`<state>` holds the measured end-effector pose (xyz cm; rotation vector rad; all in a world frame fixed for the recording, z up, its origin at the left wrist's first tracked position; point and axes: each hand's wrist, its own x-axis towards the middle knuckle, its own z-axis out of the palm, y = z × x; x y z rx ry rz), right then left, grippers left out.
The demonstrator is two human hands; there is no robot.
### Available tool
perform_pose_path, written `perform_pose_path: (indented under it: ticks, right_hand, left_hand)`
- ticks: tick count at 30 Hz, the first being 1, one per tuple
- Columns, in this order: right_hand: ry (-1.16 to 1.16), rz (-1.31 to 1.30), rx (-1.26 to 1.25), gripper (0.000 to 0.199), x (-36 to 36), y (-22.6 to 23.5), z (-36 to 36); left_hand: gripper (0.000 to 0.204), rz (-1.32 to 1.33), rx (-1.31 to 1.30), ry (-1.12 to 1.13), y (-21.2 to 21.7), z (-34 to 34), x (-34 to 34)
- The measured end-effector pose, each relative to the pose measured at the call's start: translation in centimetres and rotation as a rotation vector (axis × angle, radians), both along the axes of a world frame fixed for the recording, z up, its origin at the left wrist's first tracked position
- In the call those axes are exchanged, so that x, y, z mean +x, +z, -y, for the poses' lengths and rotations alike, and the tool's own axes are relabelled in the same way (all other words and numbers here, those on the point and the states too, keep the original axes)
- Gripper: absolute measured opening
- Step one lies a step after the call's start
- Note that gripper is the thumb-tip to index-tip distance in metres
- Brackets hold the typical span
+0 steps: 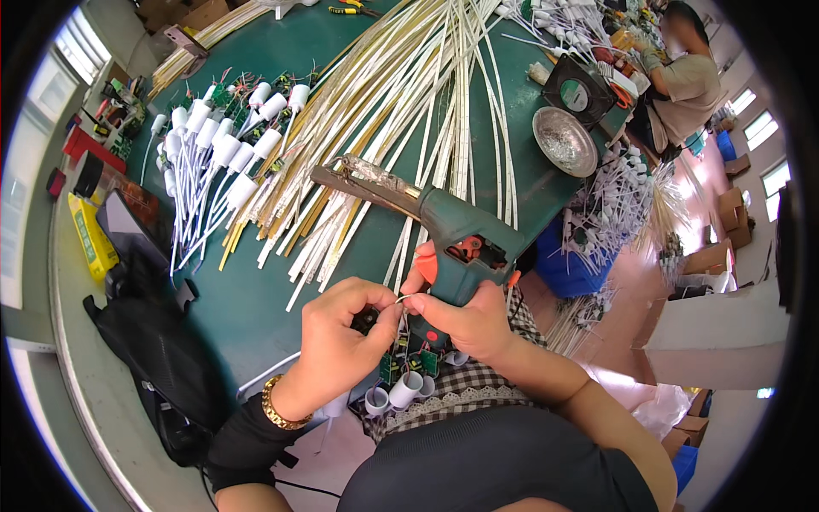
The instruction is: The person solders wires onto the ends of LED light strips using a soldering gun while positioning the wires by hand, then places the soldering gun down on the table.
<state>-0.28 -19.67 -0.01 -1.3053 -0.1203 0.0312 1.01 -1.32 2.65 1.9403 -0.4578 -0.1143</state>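
At 6 o'clock, the left hand (345,328) and right hand (469,320) pinch a thin white wire (403,298); the right also grips a green power tool (461,226). Beyond, the green table (226,320) carries white strips (384,136) towards 12, a metal bowl (563,141) at 2. Pinkish floor (633,282) lies at 3; farther, a person (687,90) at 2.

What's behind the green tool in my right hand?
Behind the tool, white and yellowish strips lie on the green table; whatever its body covers can't be seen.
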Motion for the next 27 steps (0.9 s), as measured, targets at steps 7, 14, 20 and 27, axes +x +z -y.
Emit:
perform_pose_path:
  ticks: [7,14,20,27]
  right_hand:
    - [0.003,-0.072,0.154,0.050,-0.9,0.2,-0.5]
    - [-0.001,-0.065,0.029,0.050,-1.0,0.4,0.0]
    - [0.026,0.022,-0.037,0.043,-0.1,0.6,0.3]
    - [0.064,0.121,-0.283,0.030,1.0,0.6,0.6]
  left_hand:
    - [0.013,-0.050,-0.187,0.136,-1.1,0.8,-0.8]
    - [0.014,-0.037,-0.159,0.074,-1.5,0.6,-1.0]
    - [0.009,-0.464,-0.441,0.002,-0.6,0.7,-1.0]
    - [0.008,-0.630,-0.273,-0.062,0.5,-0.4,0.2]
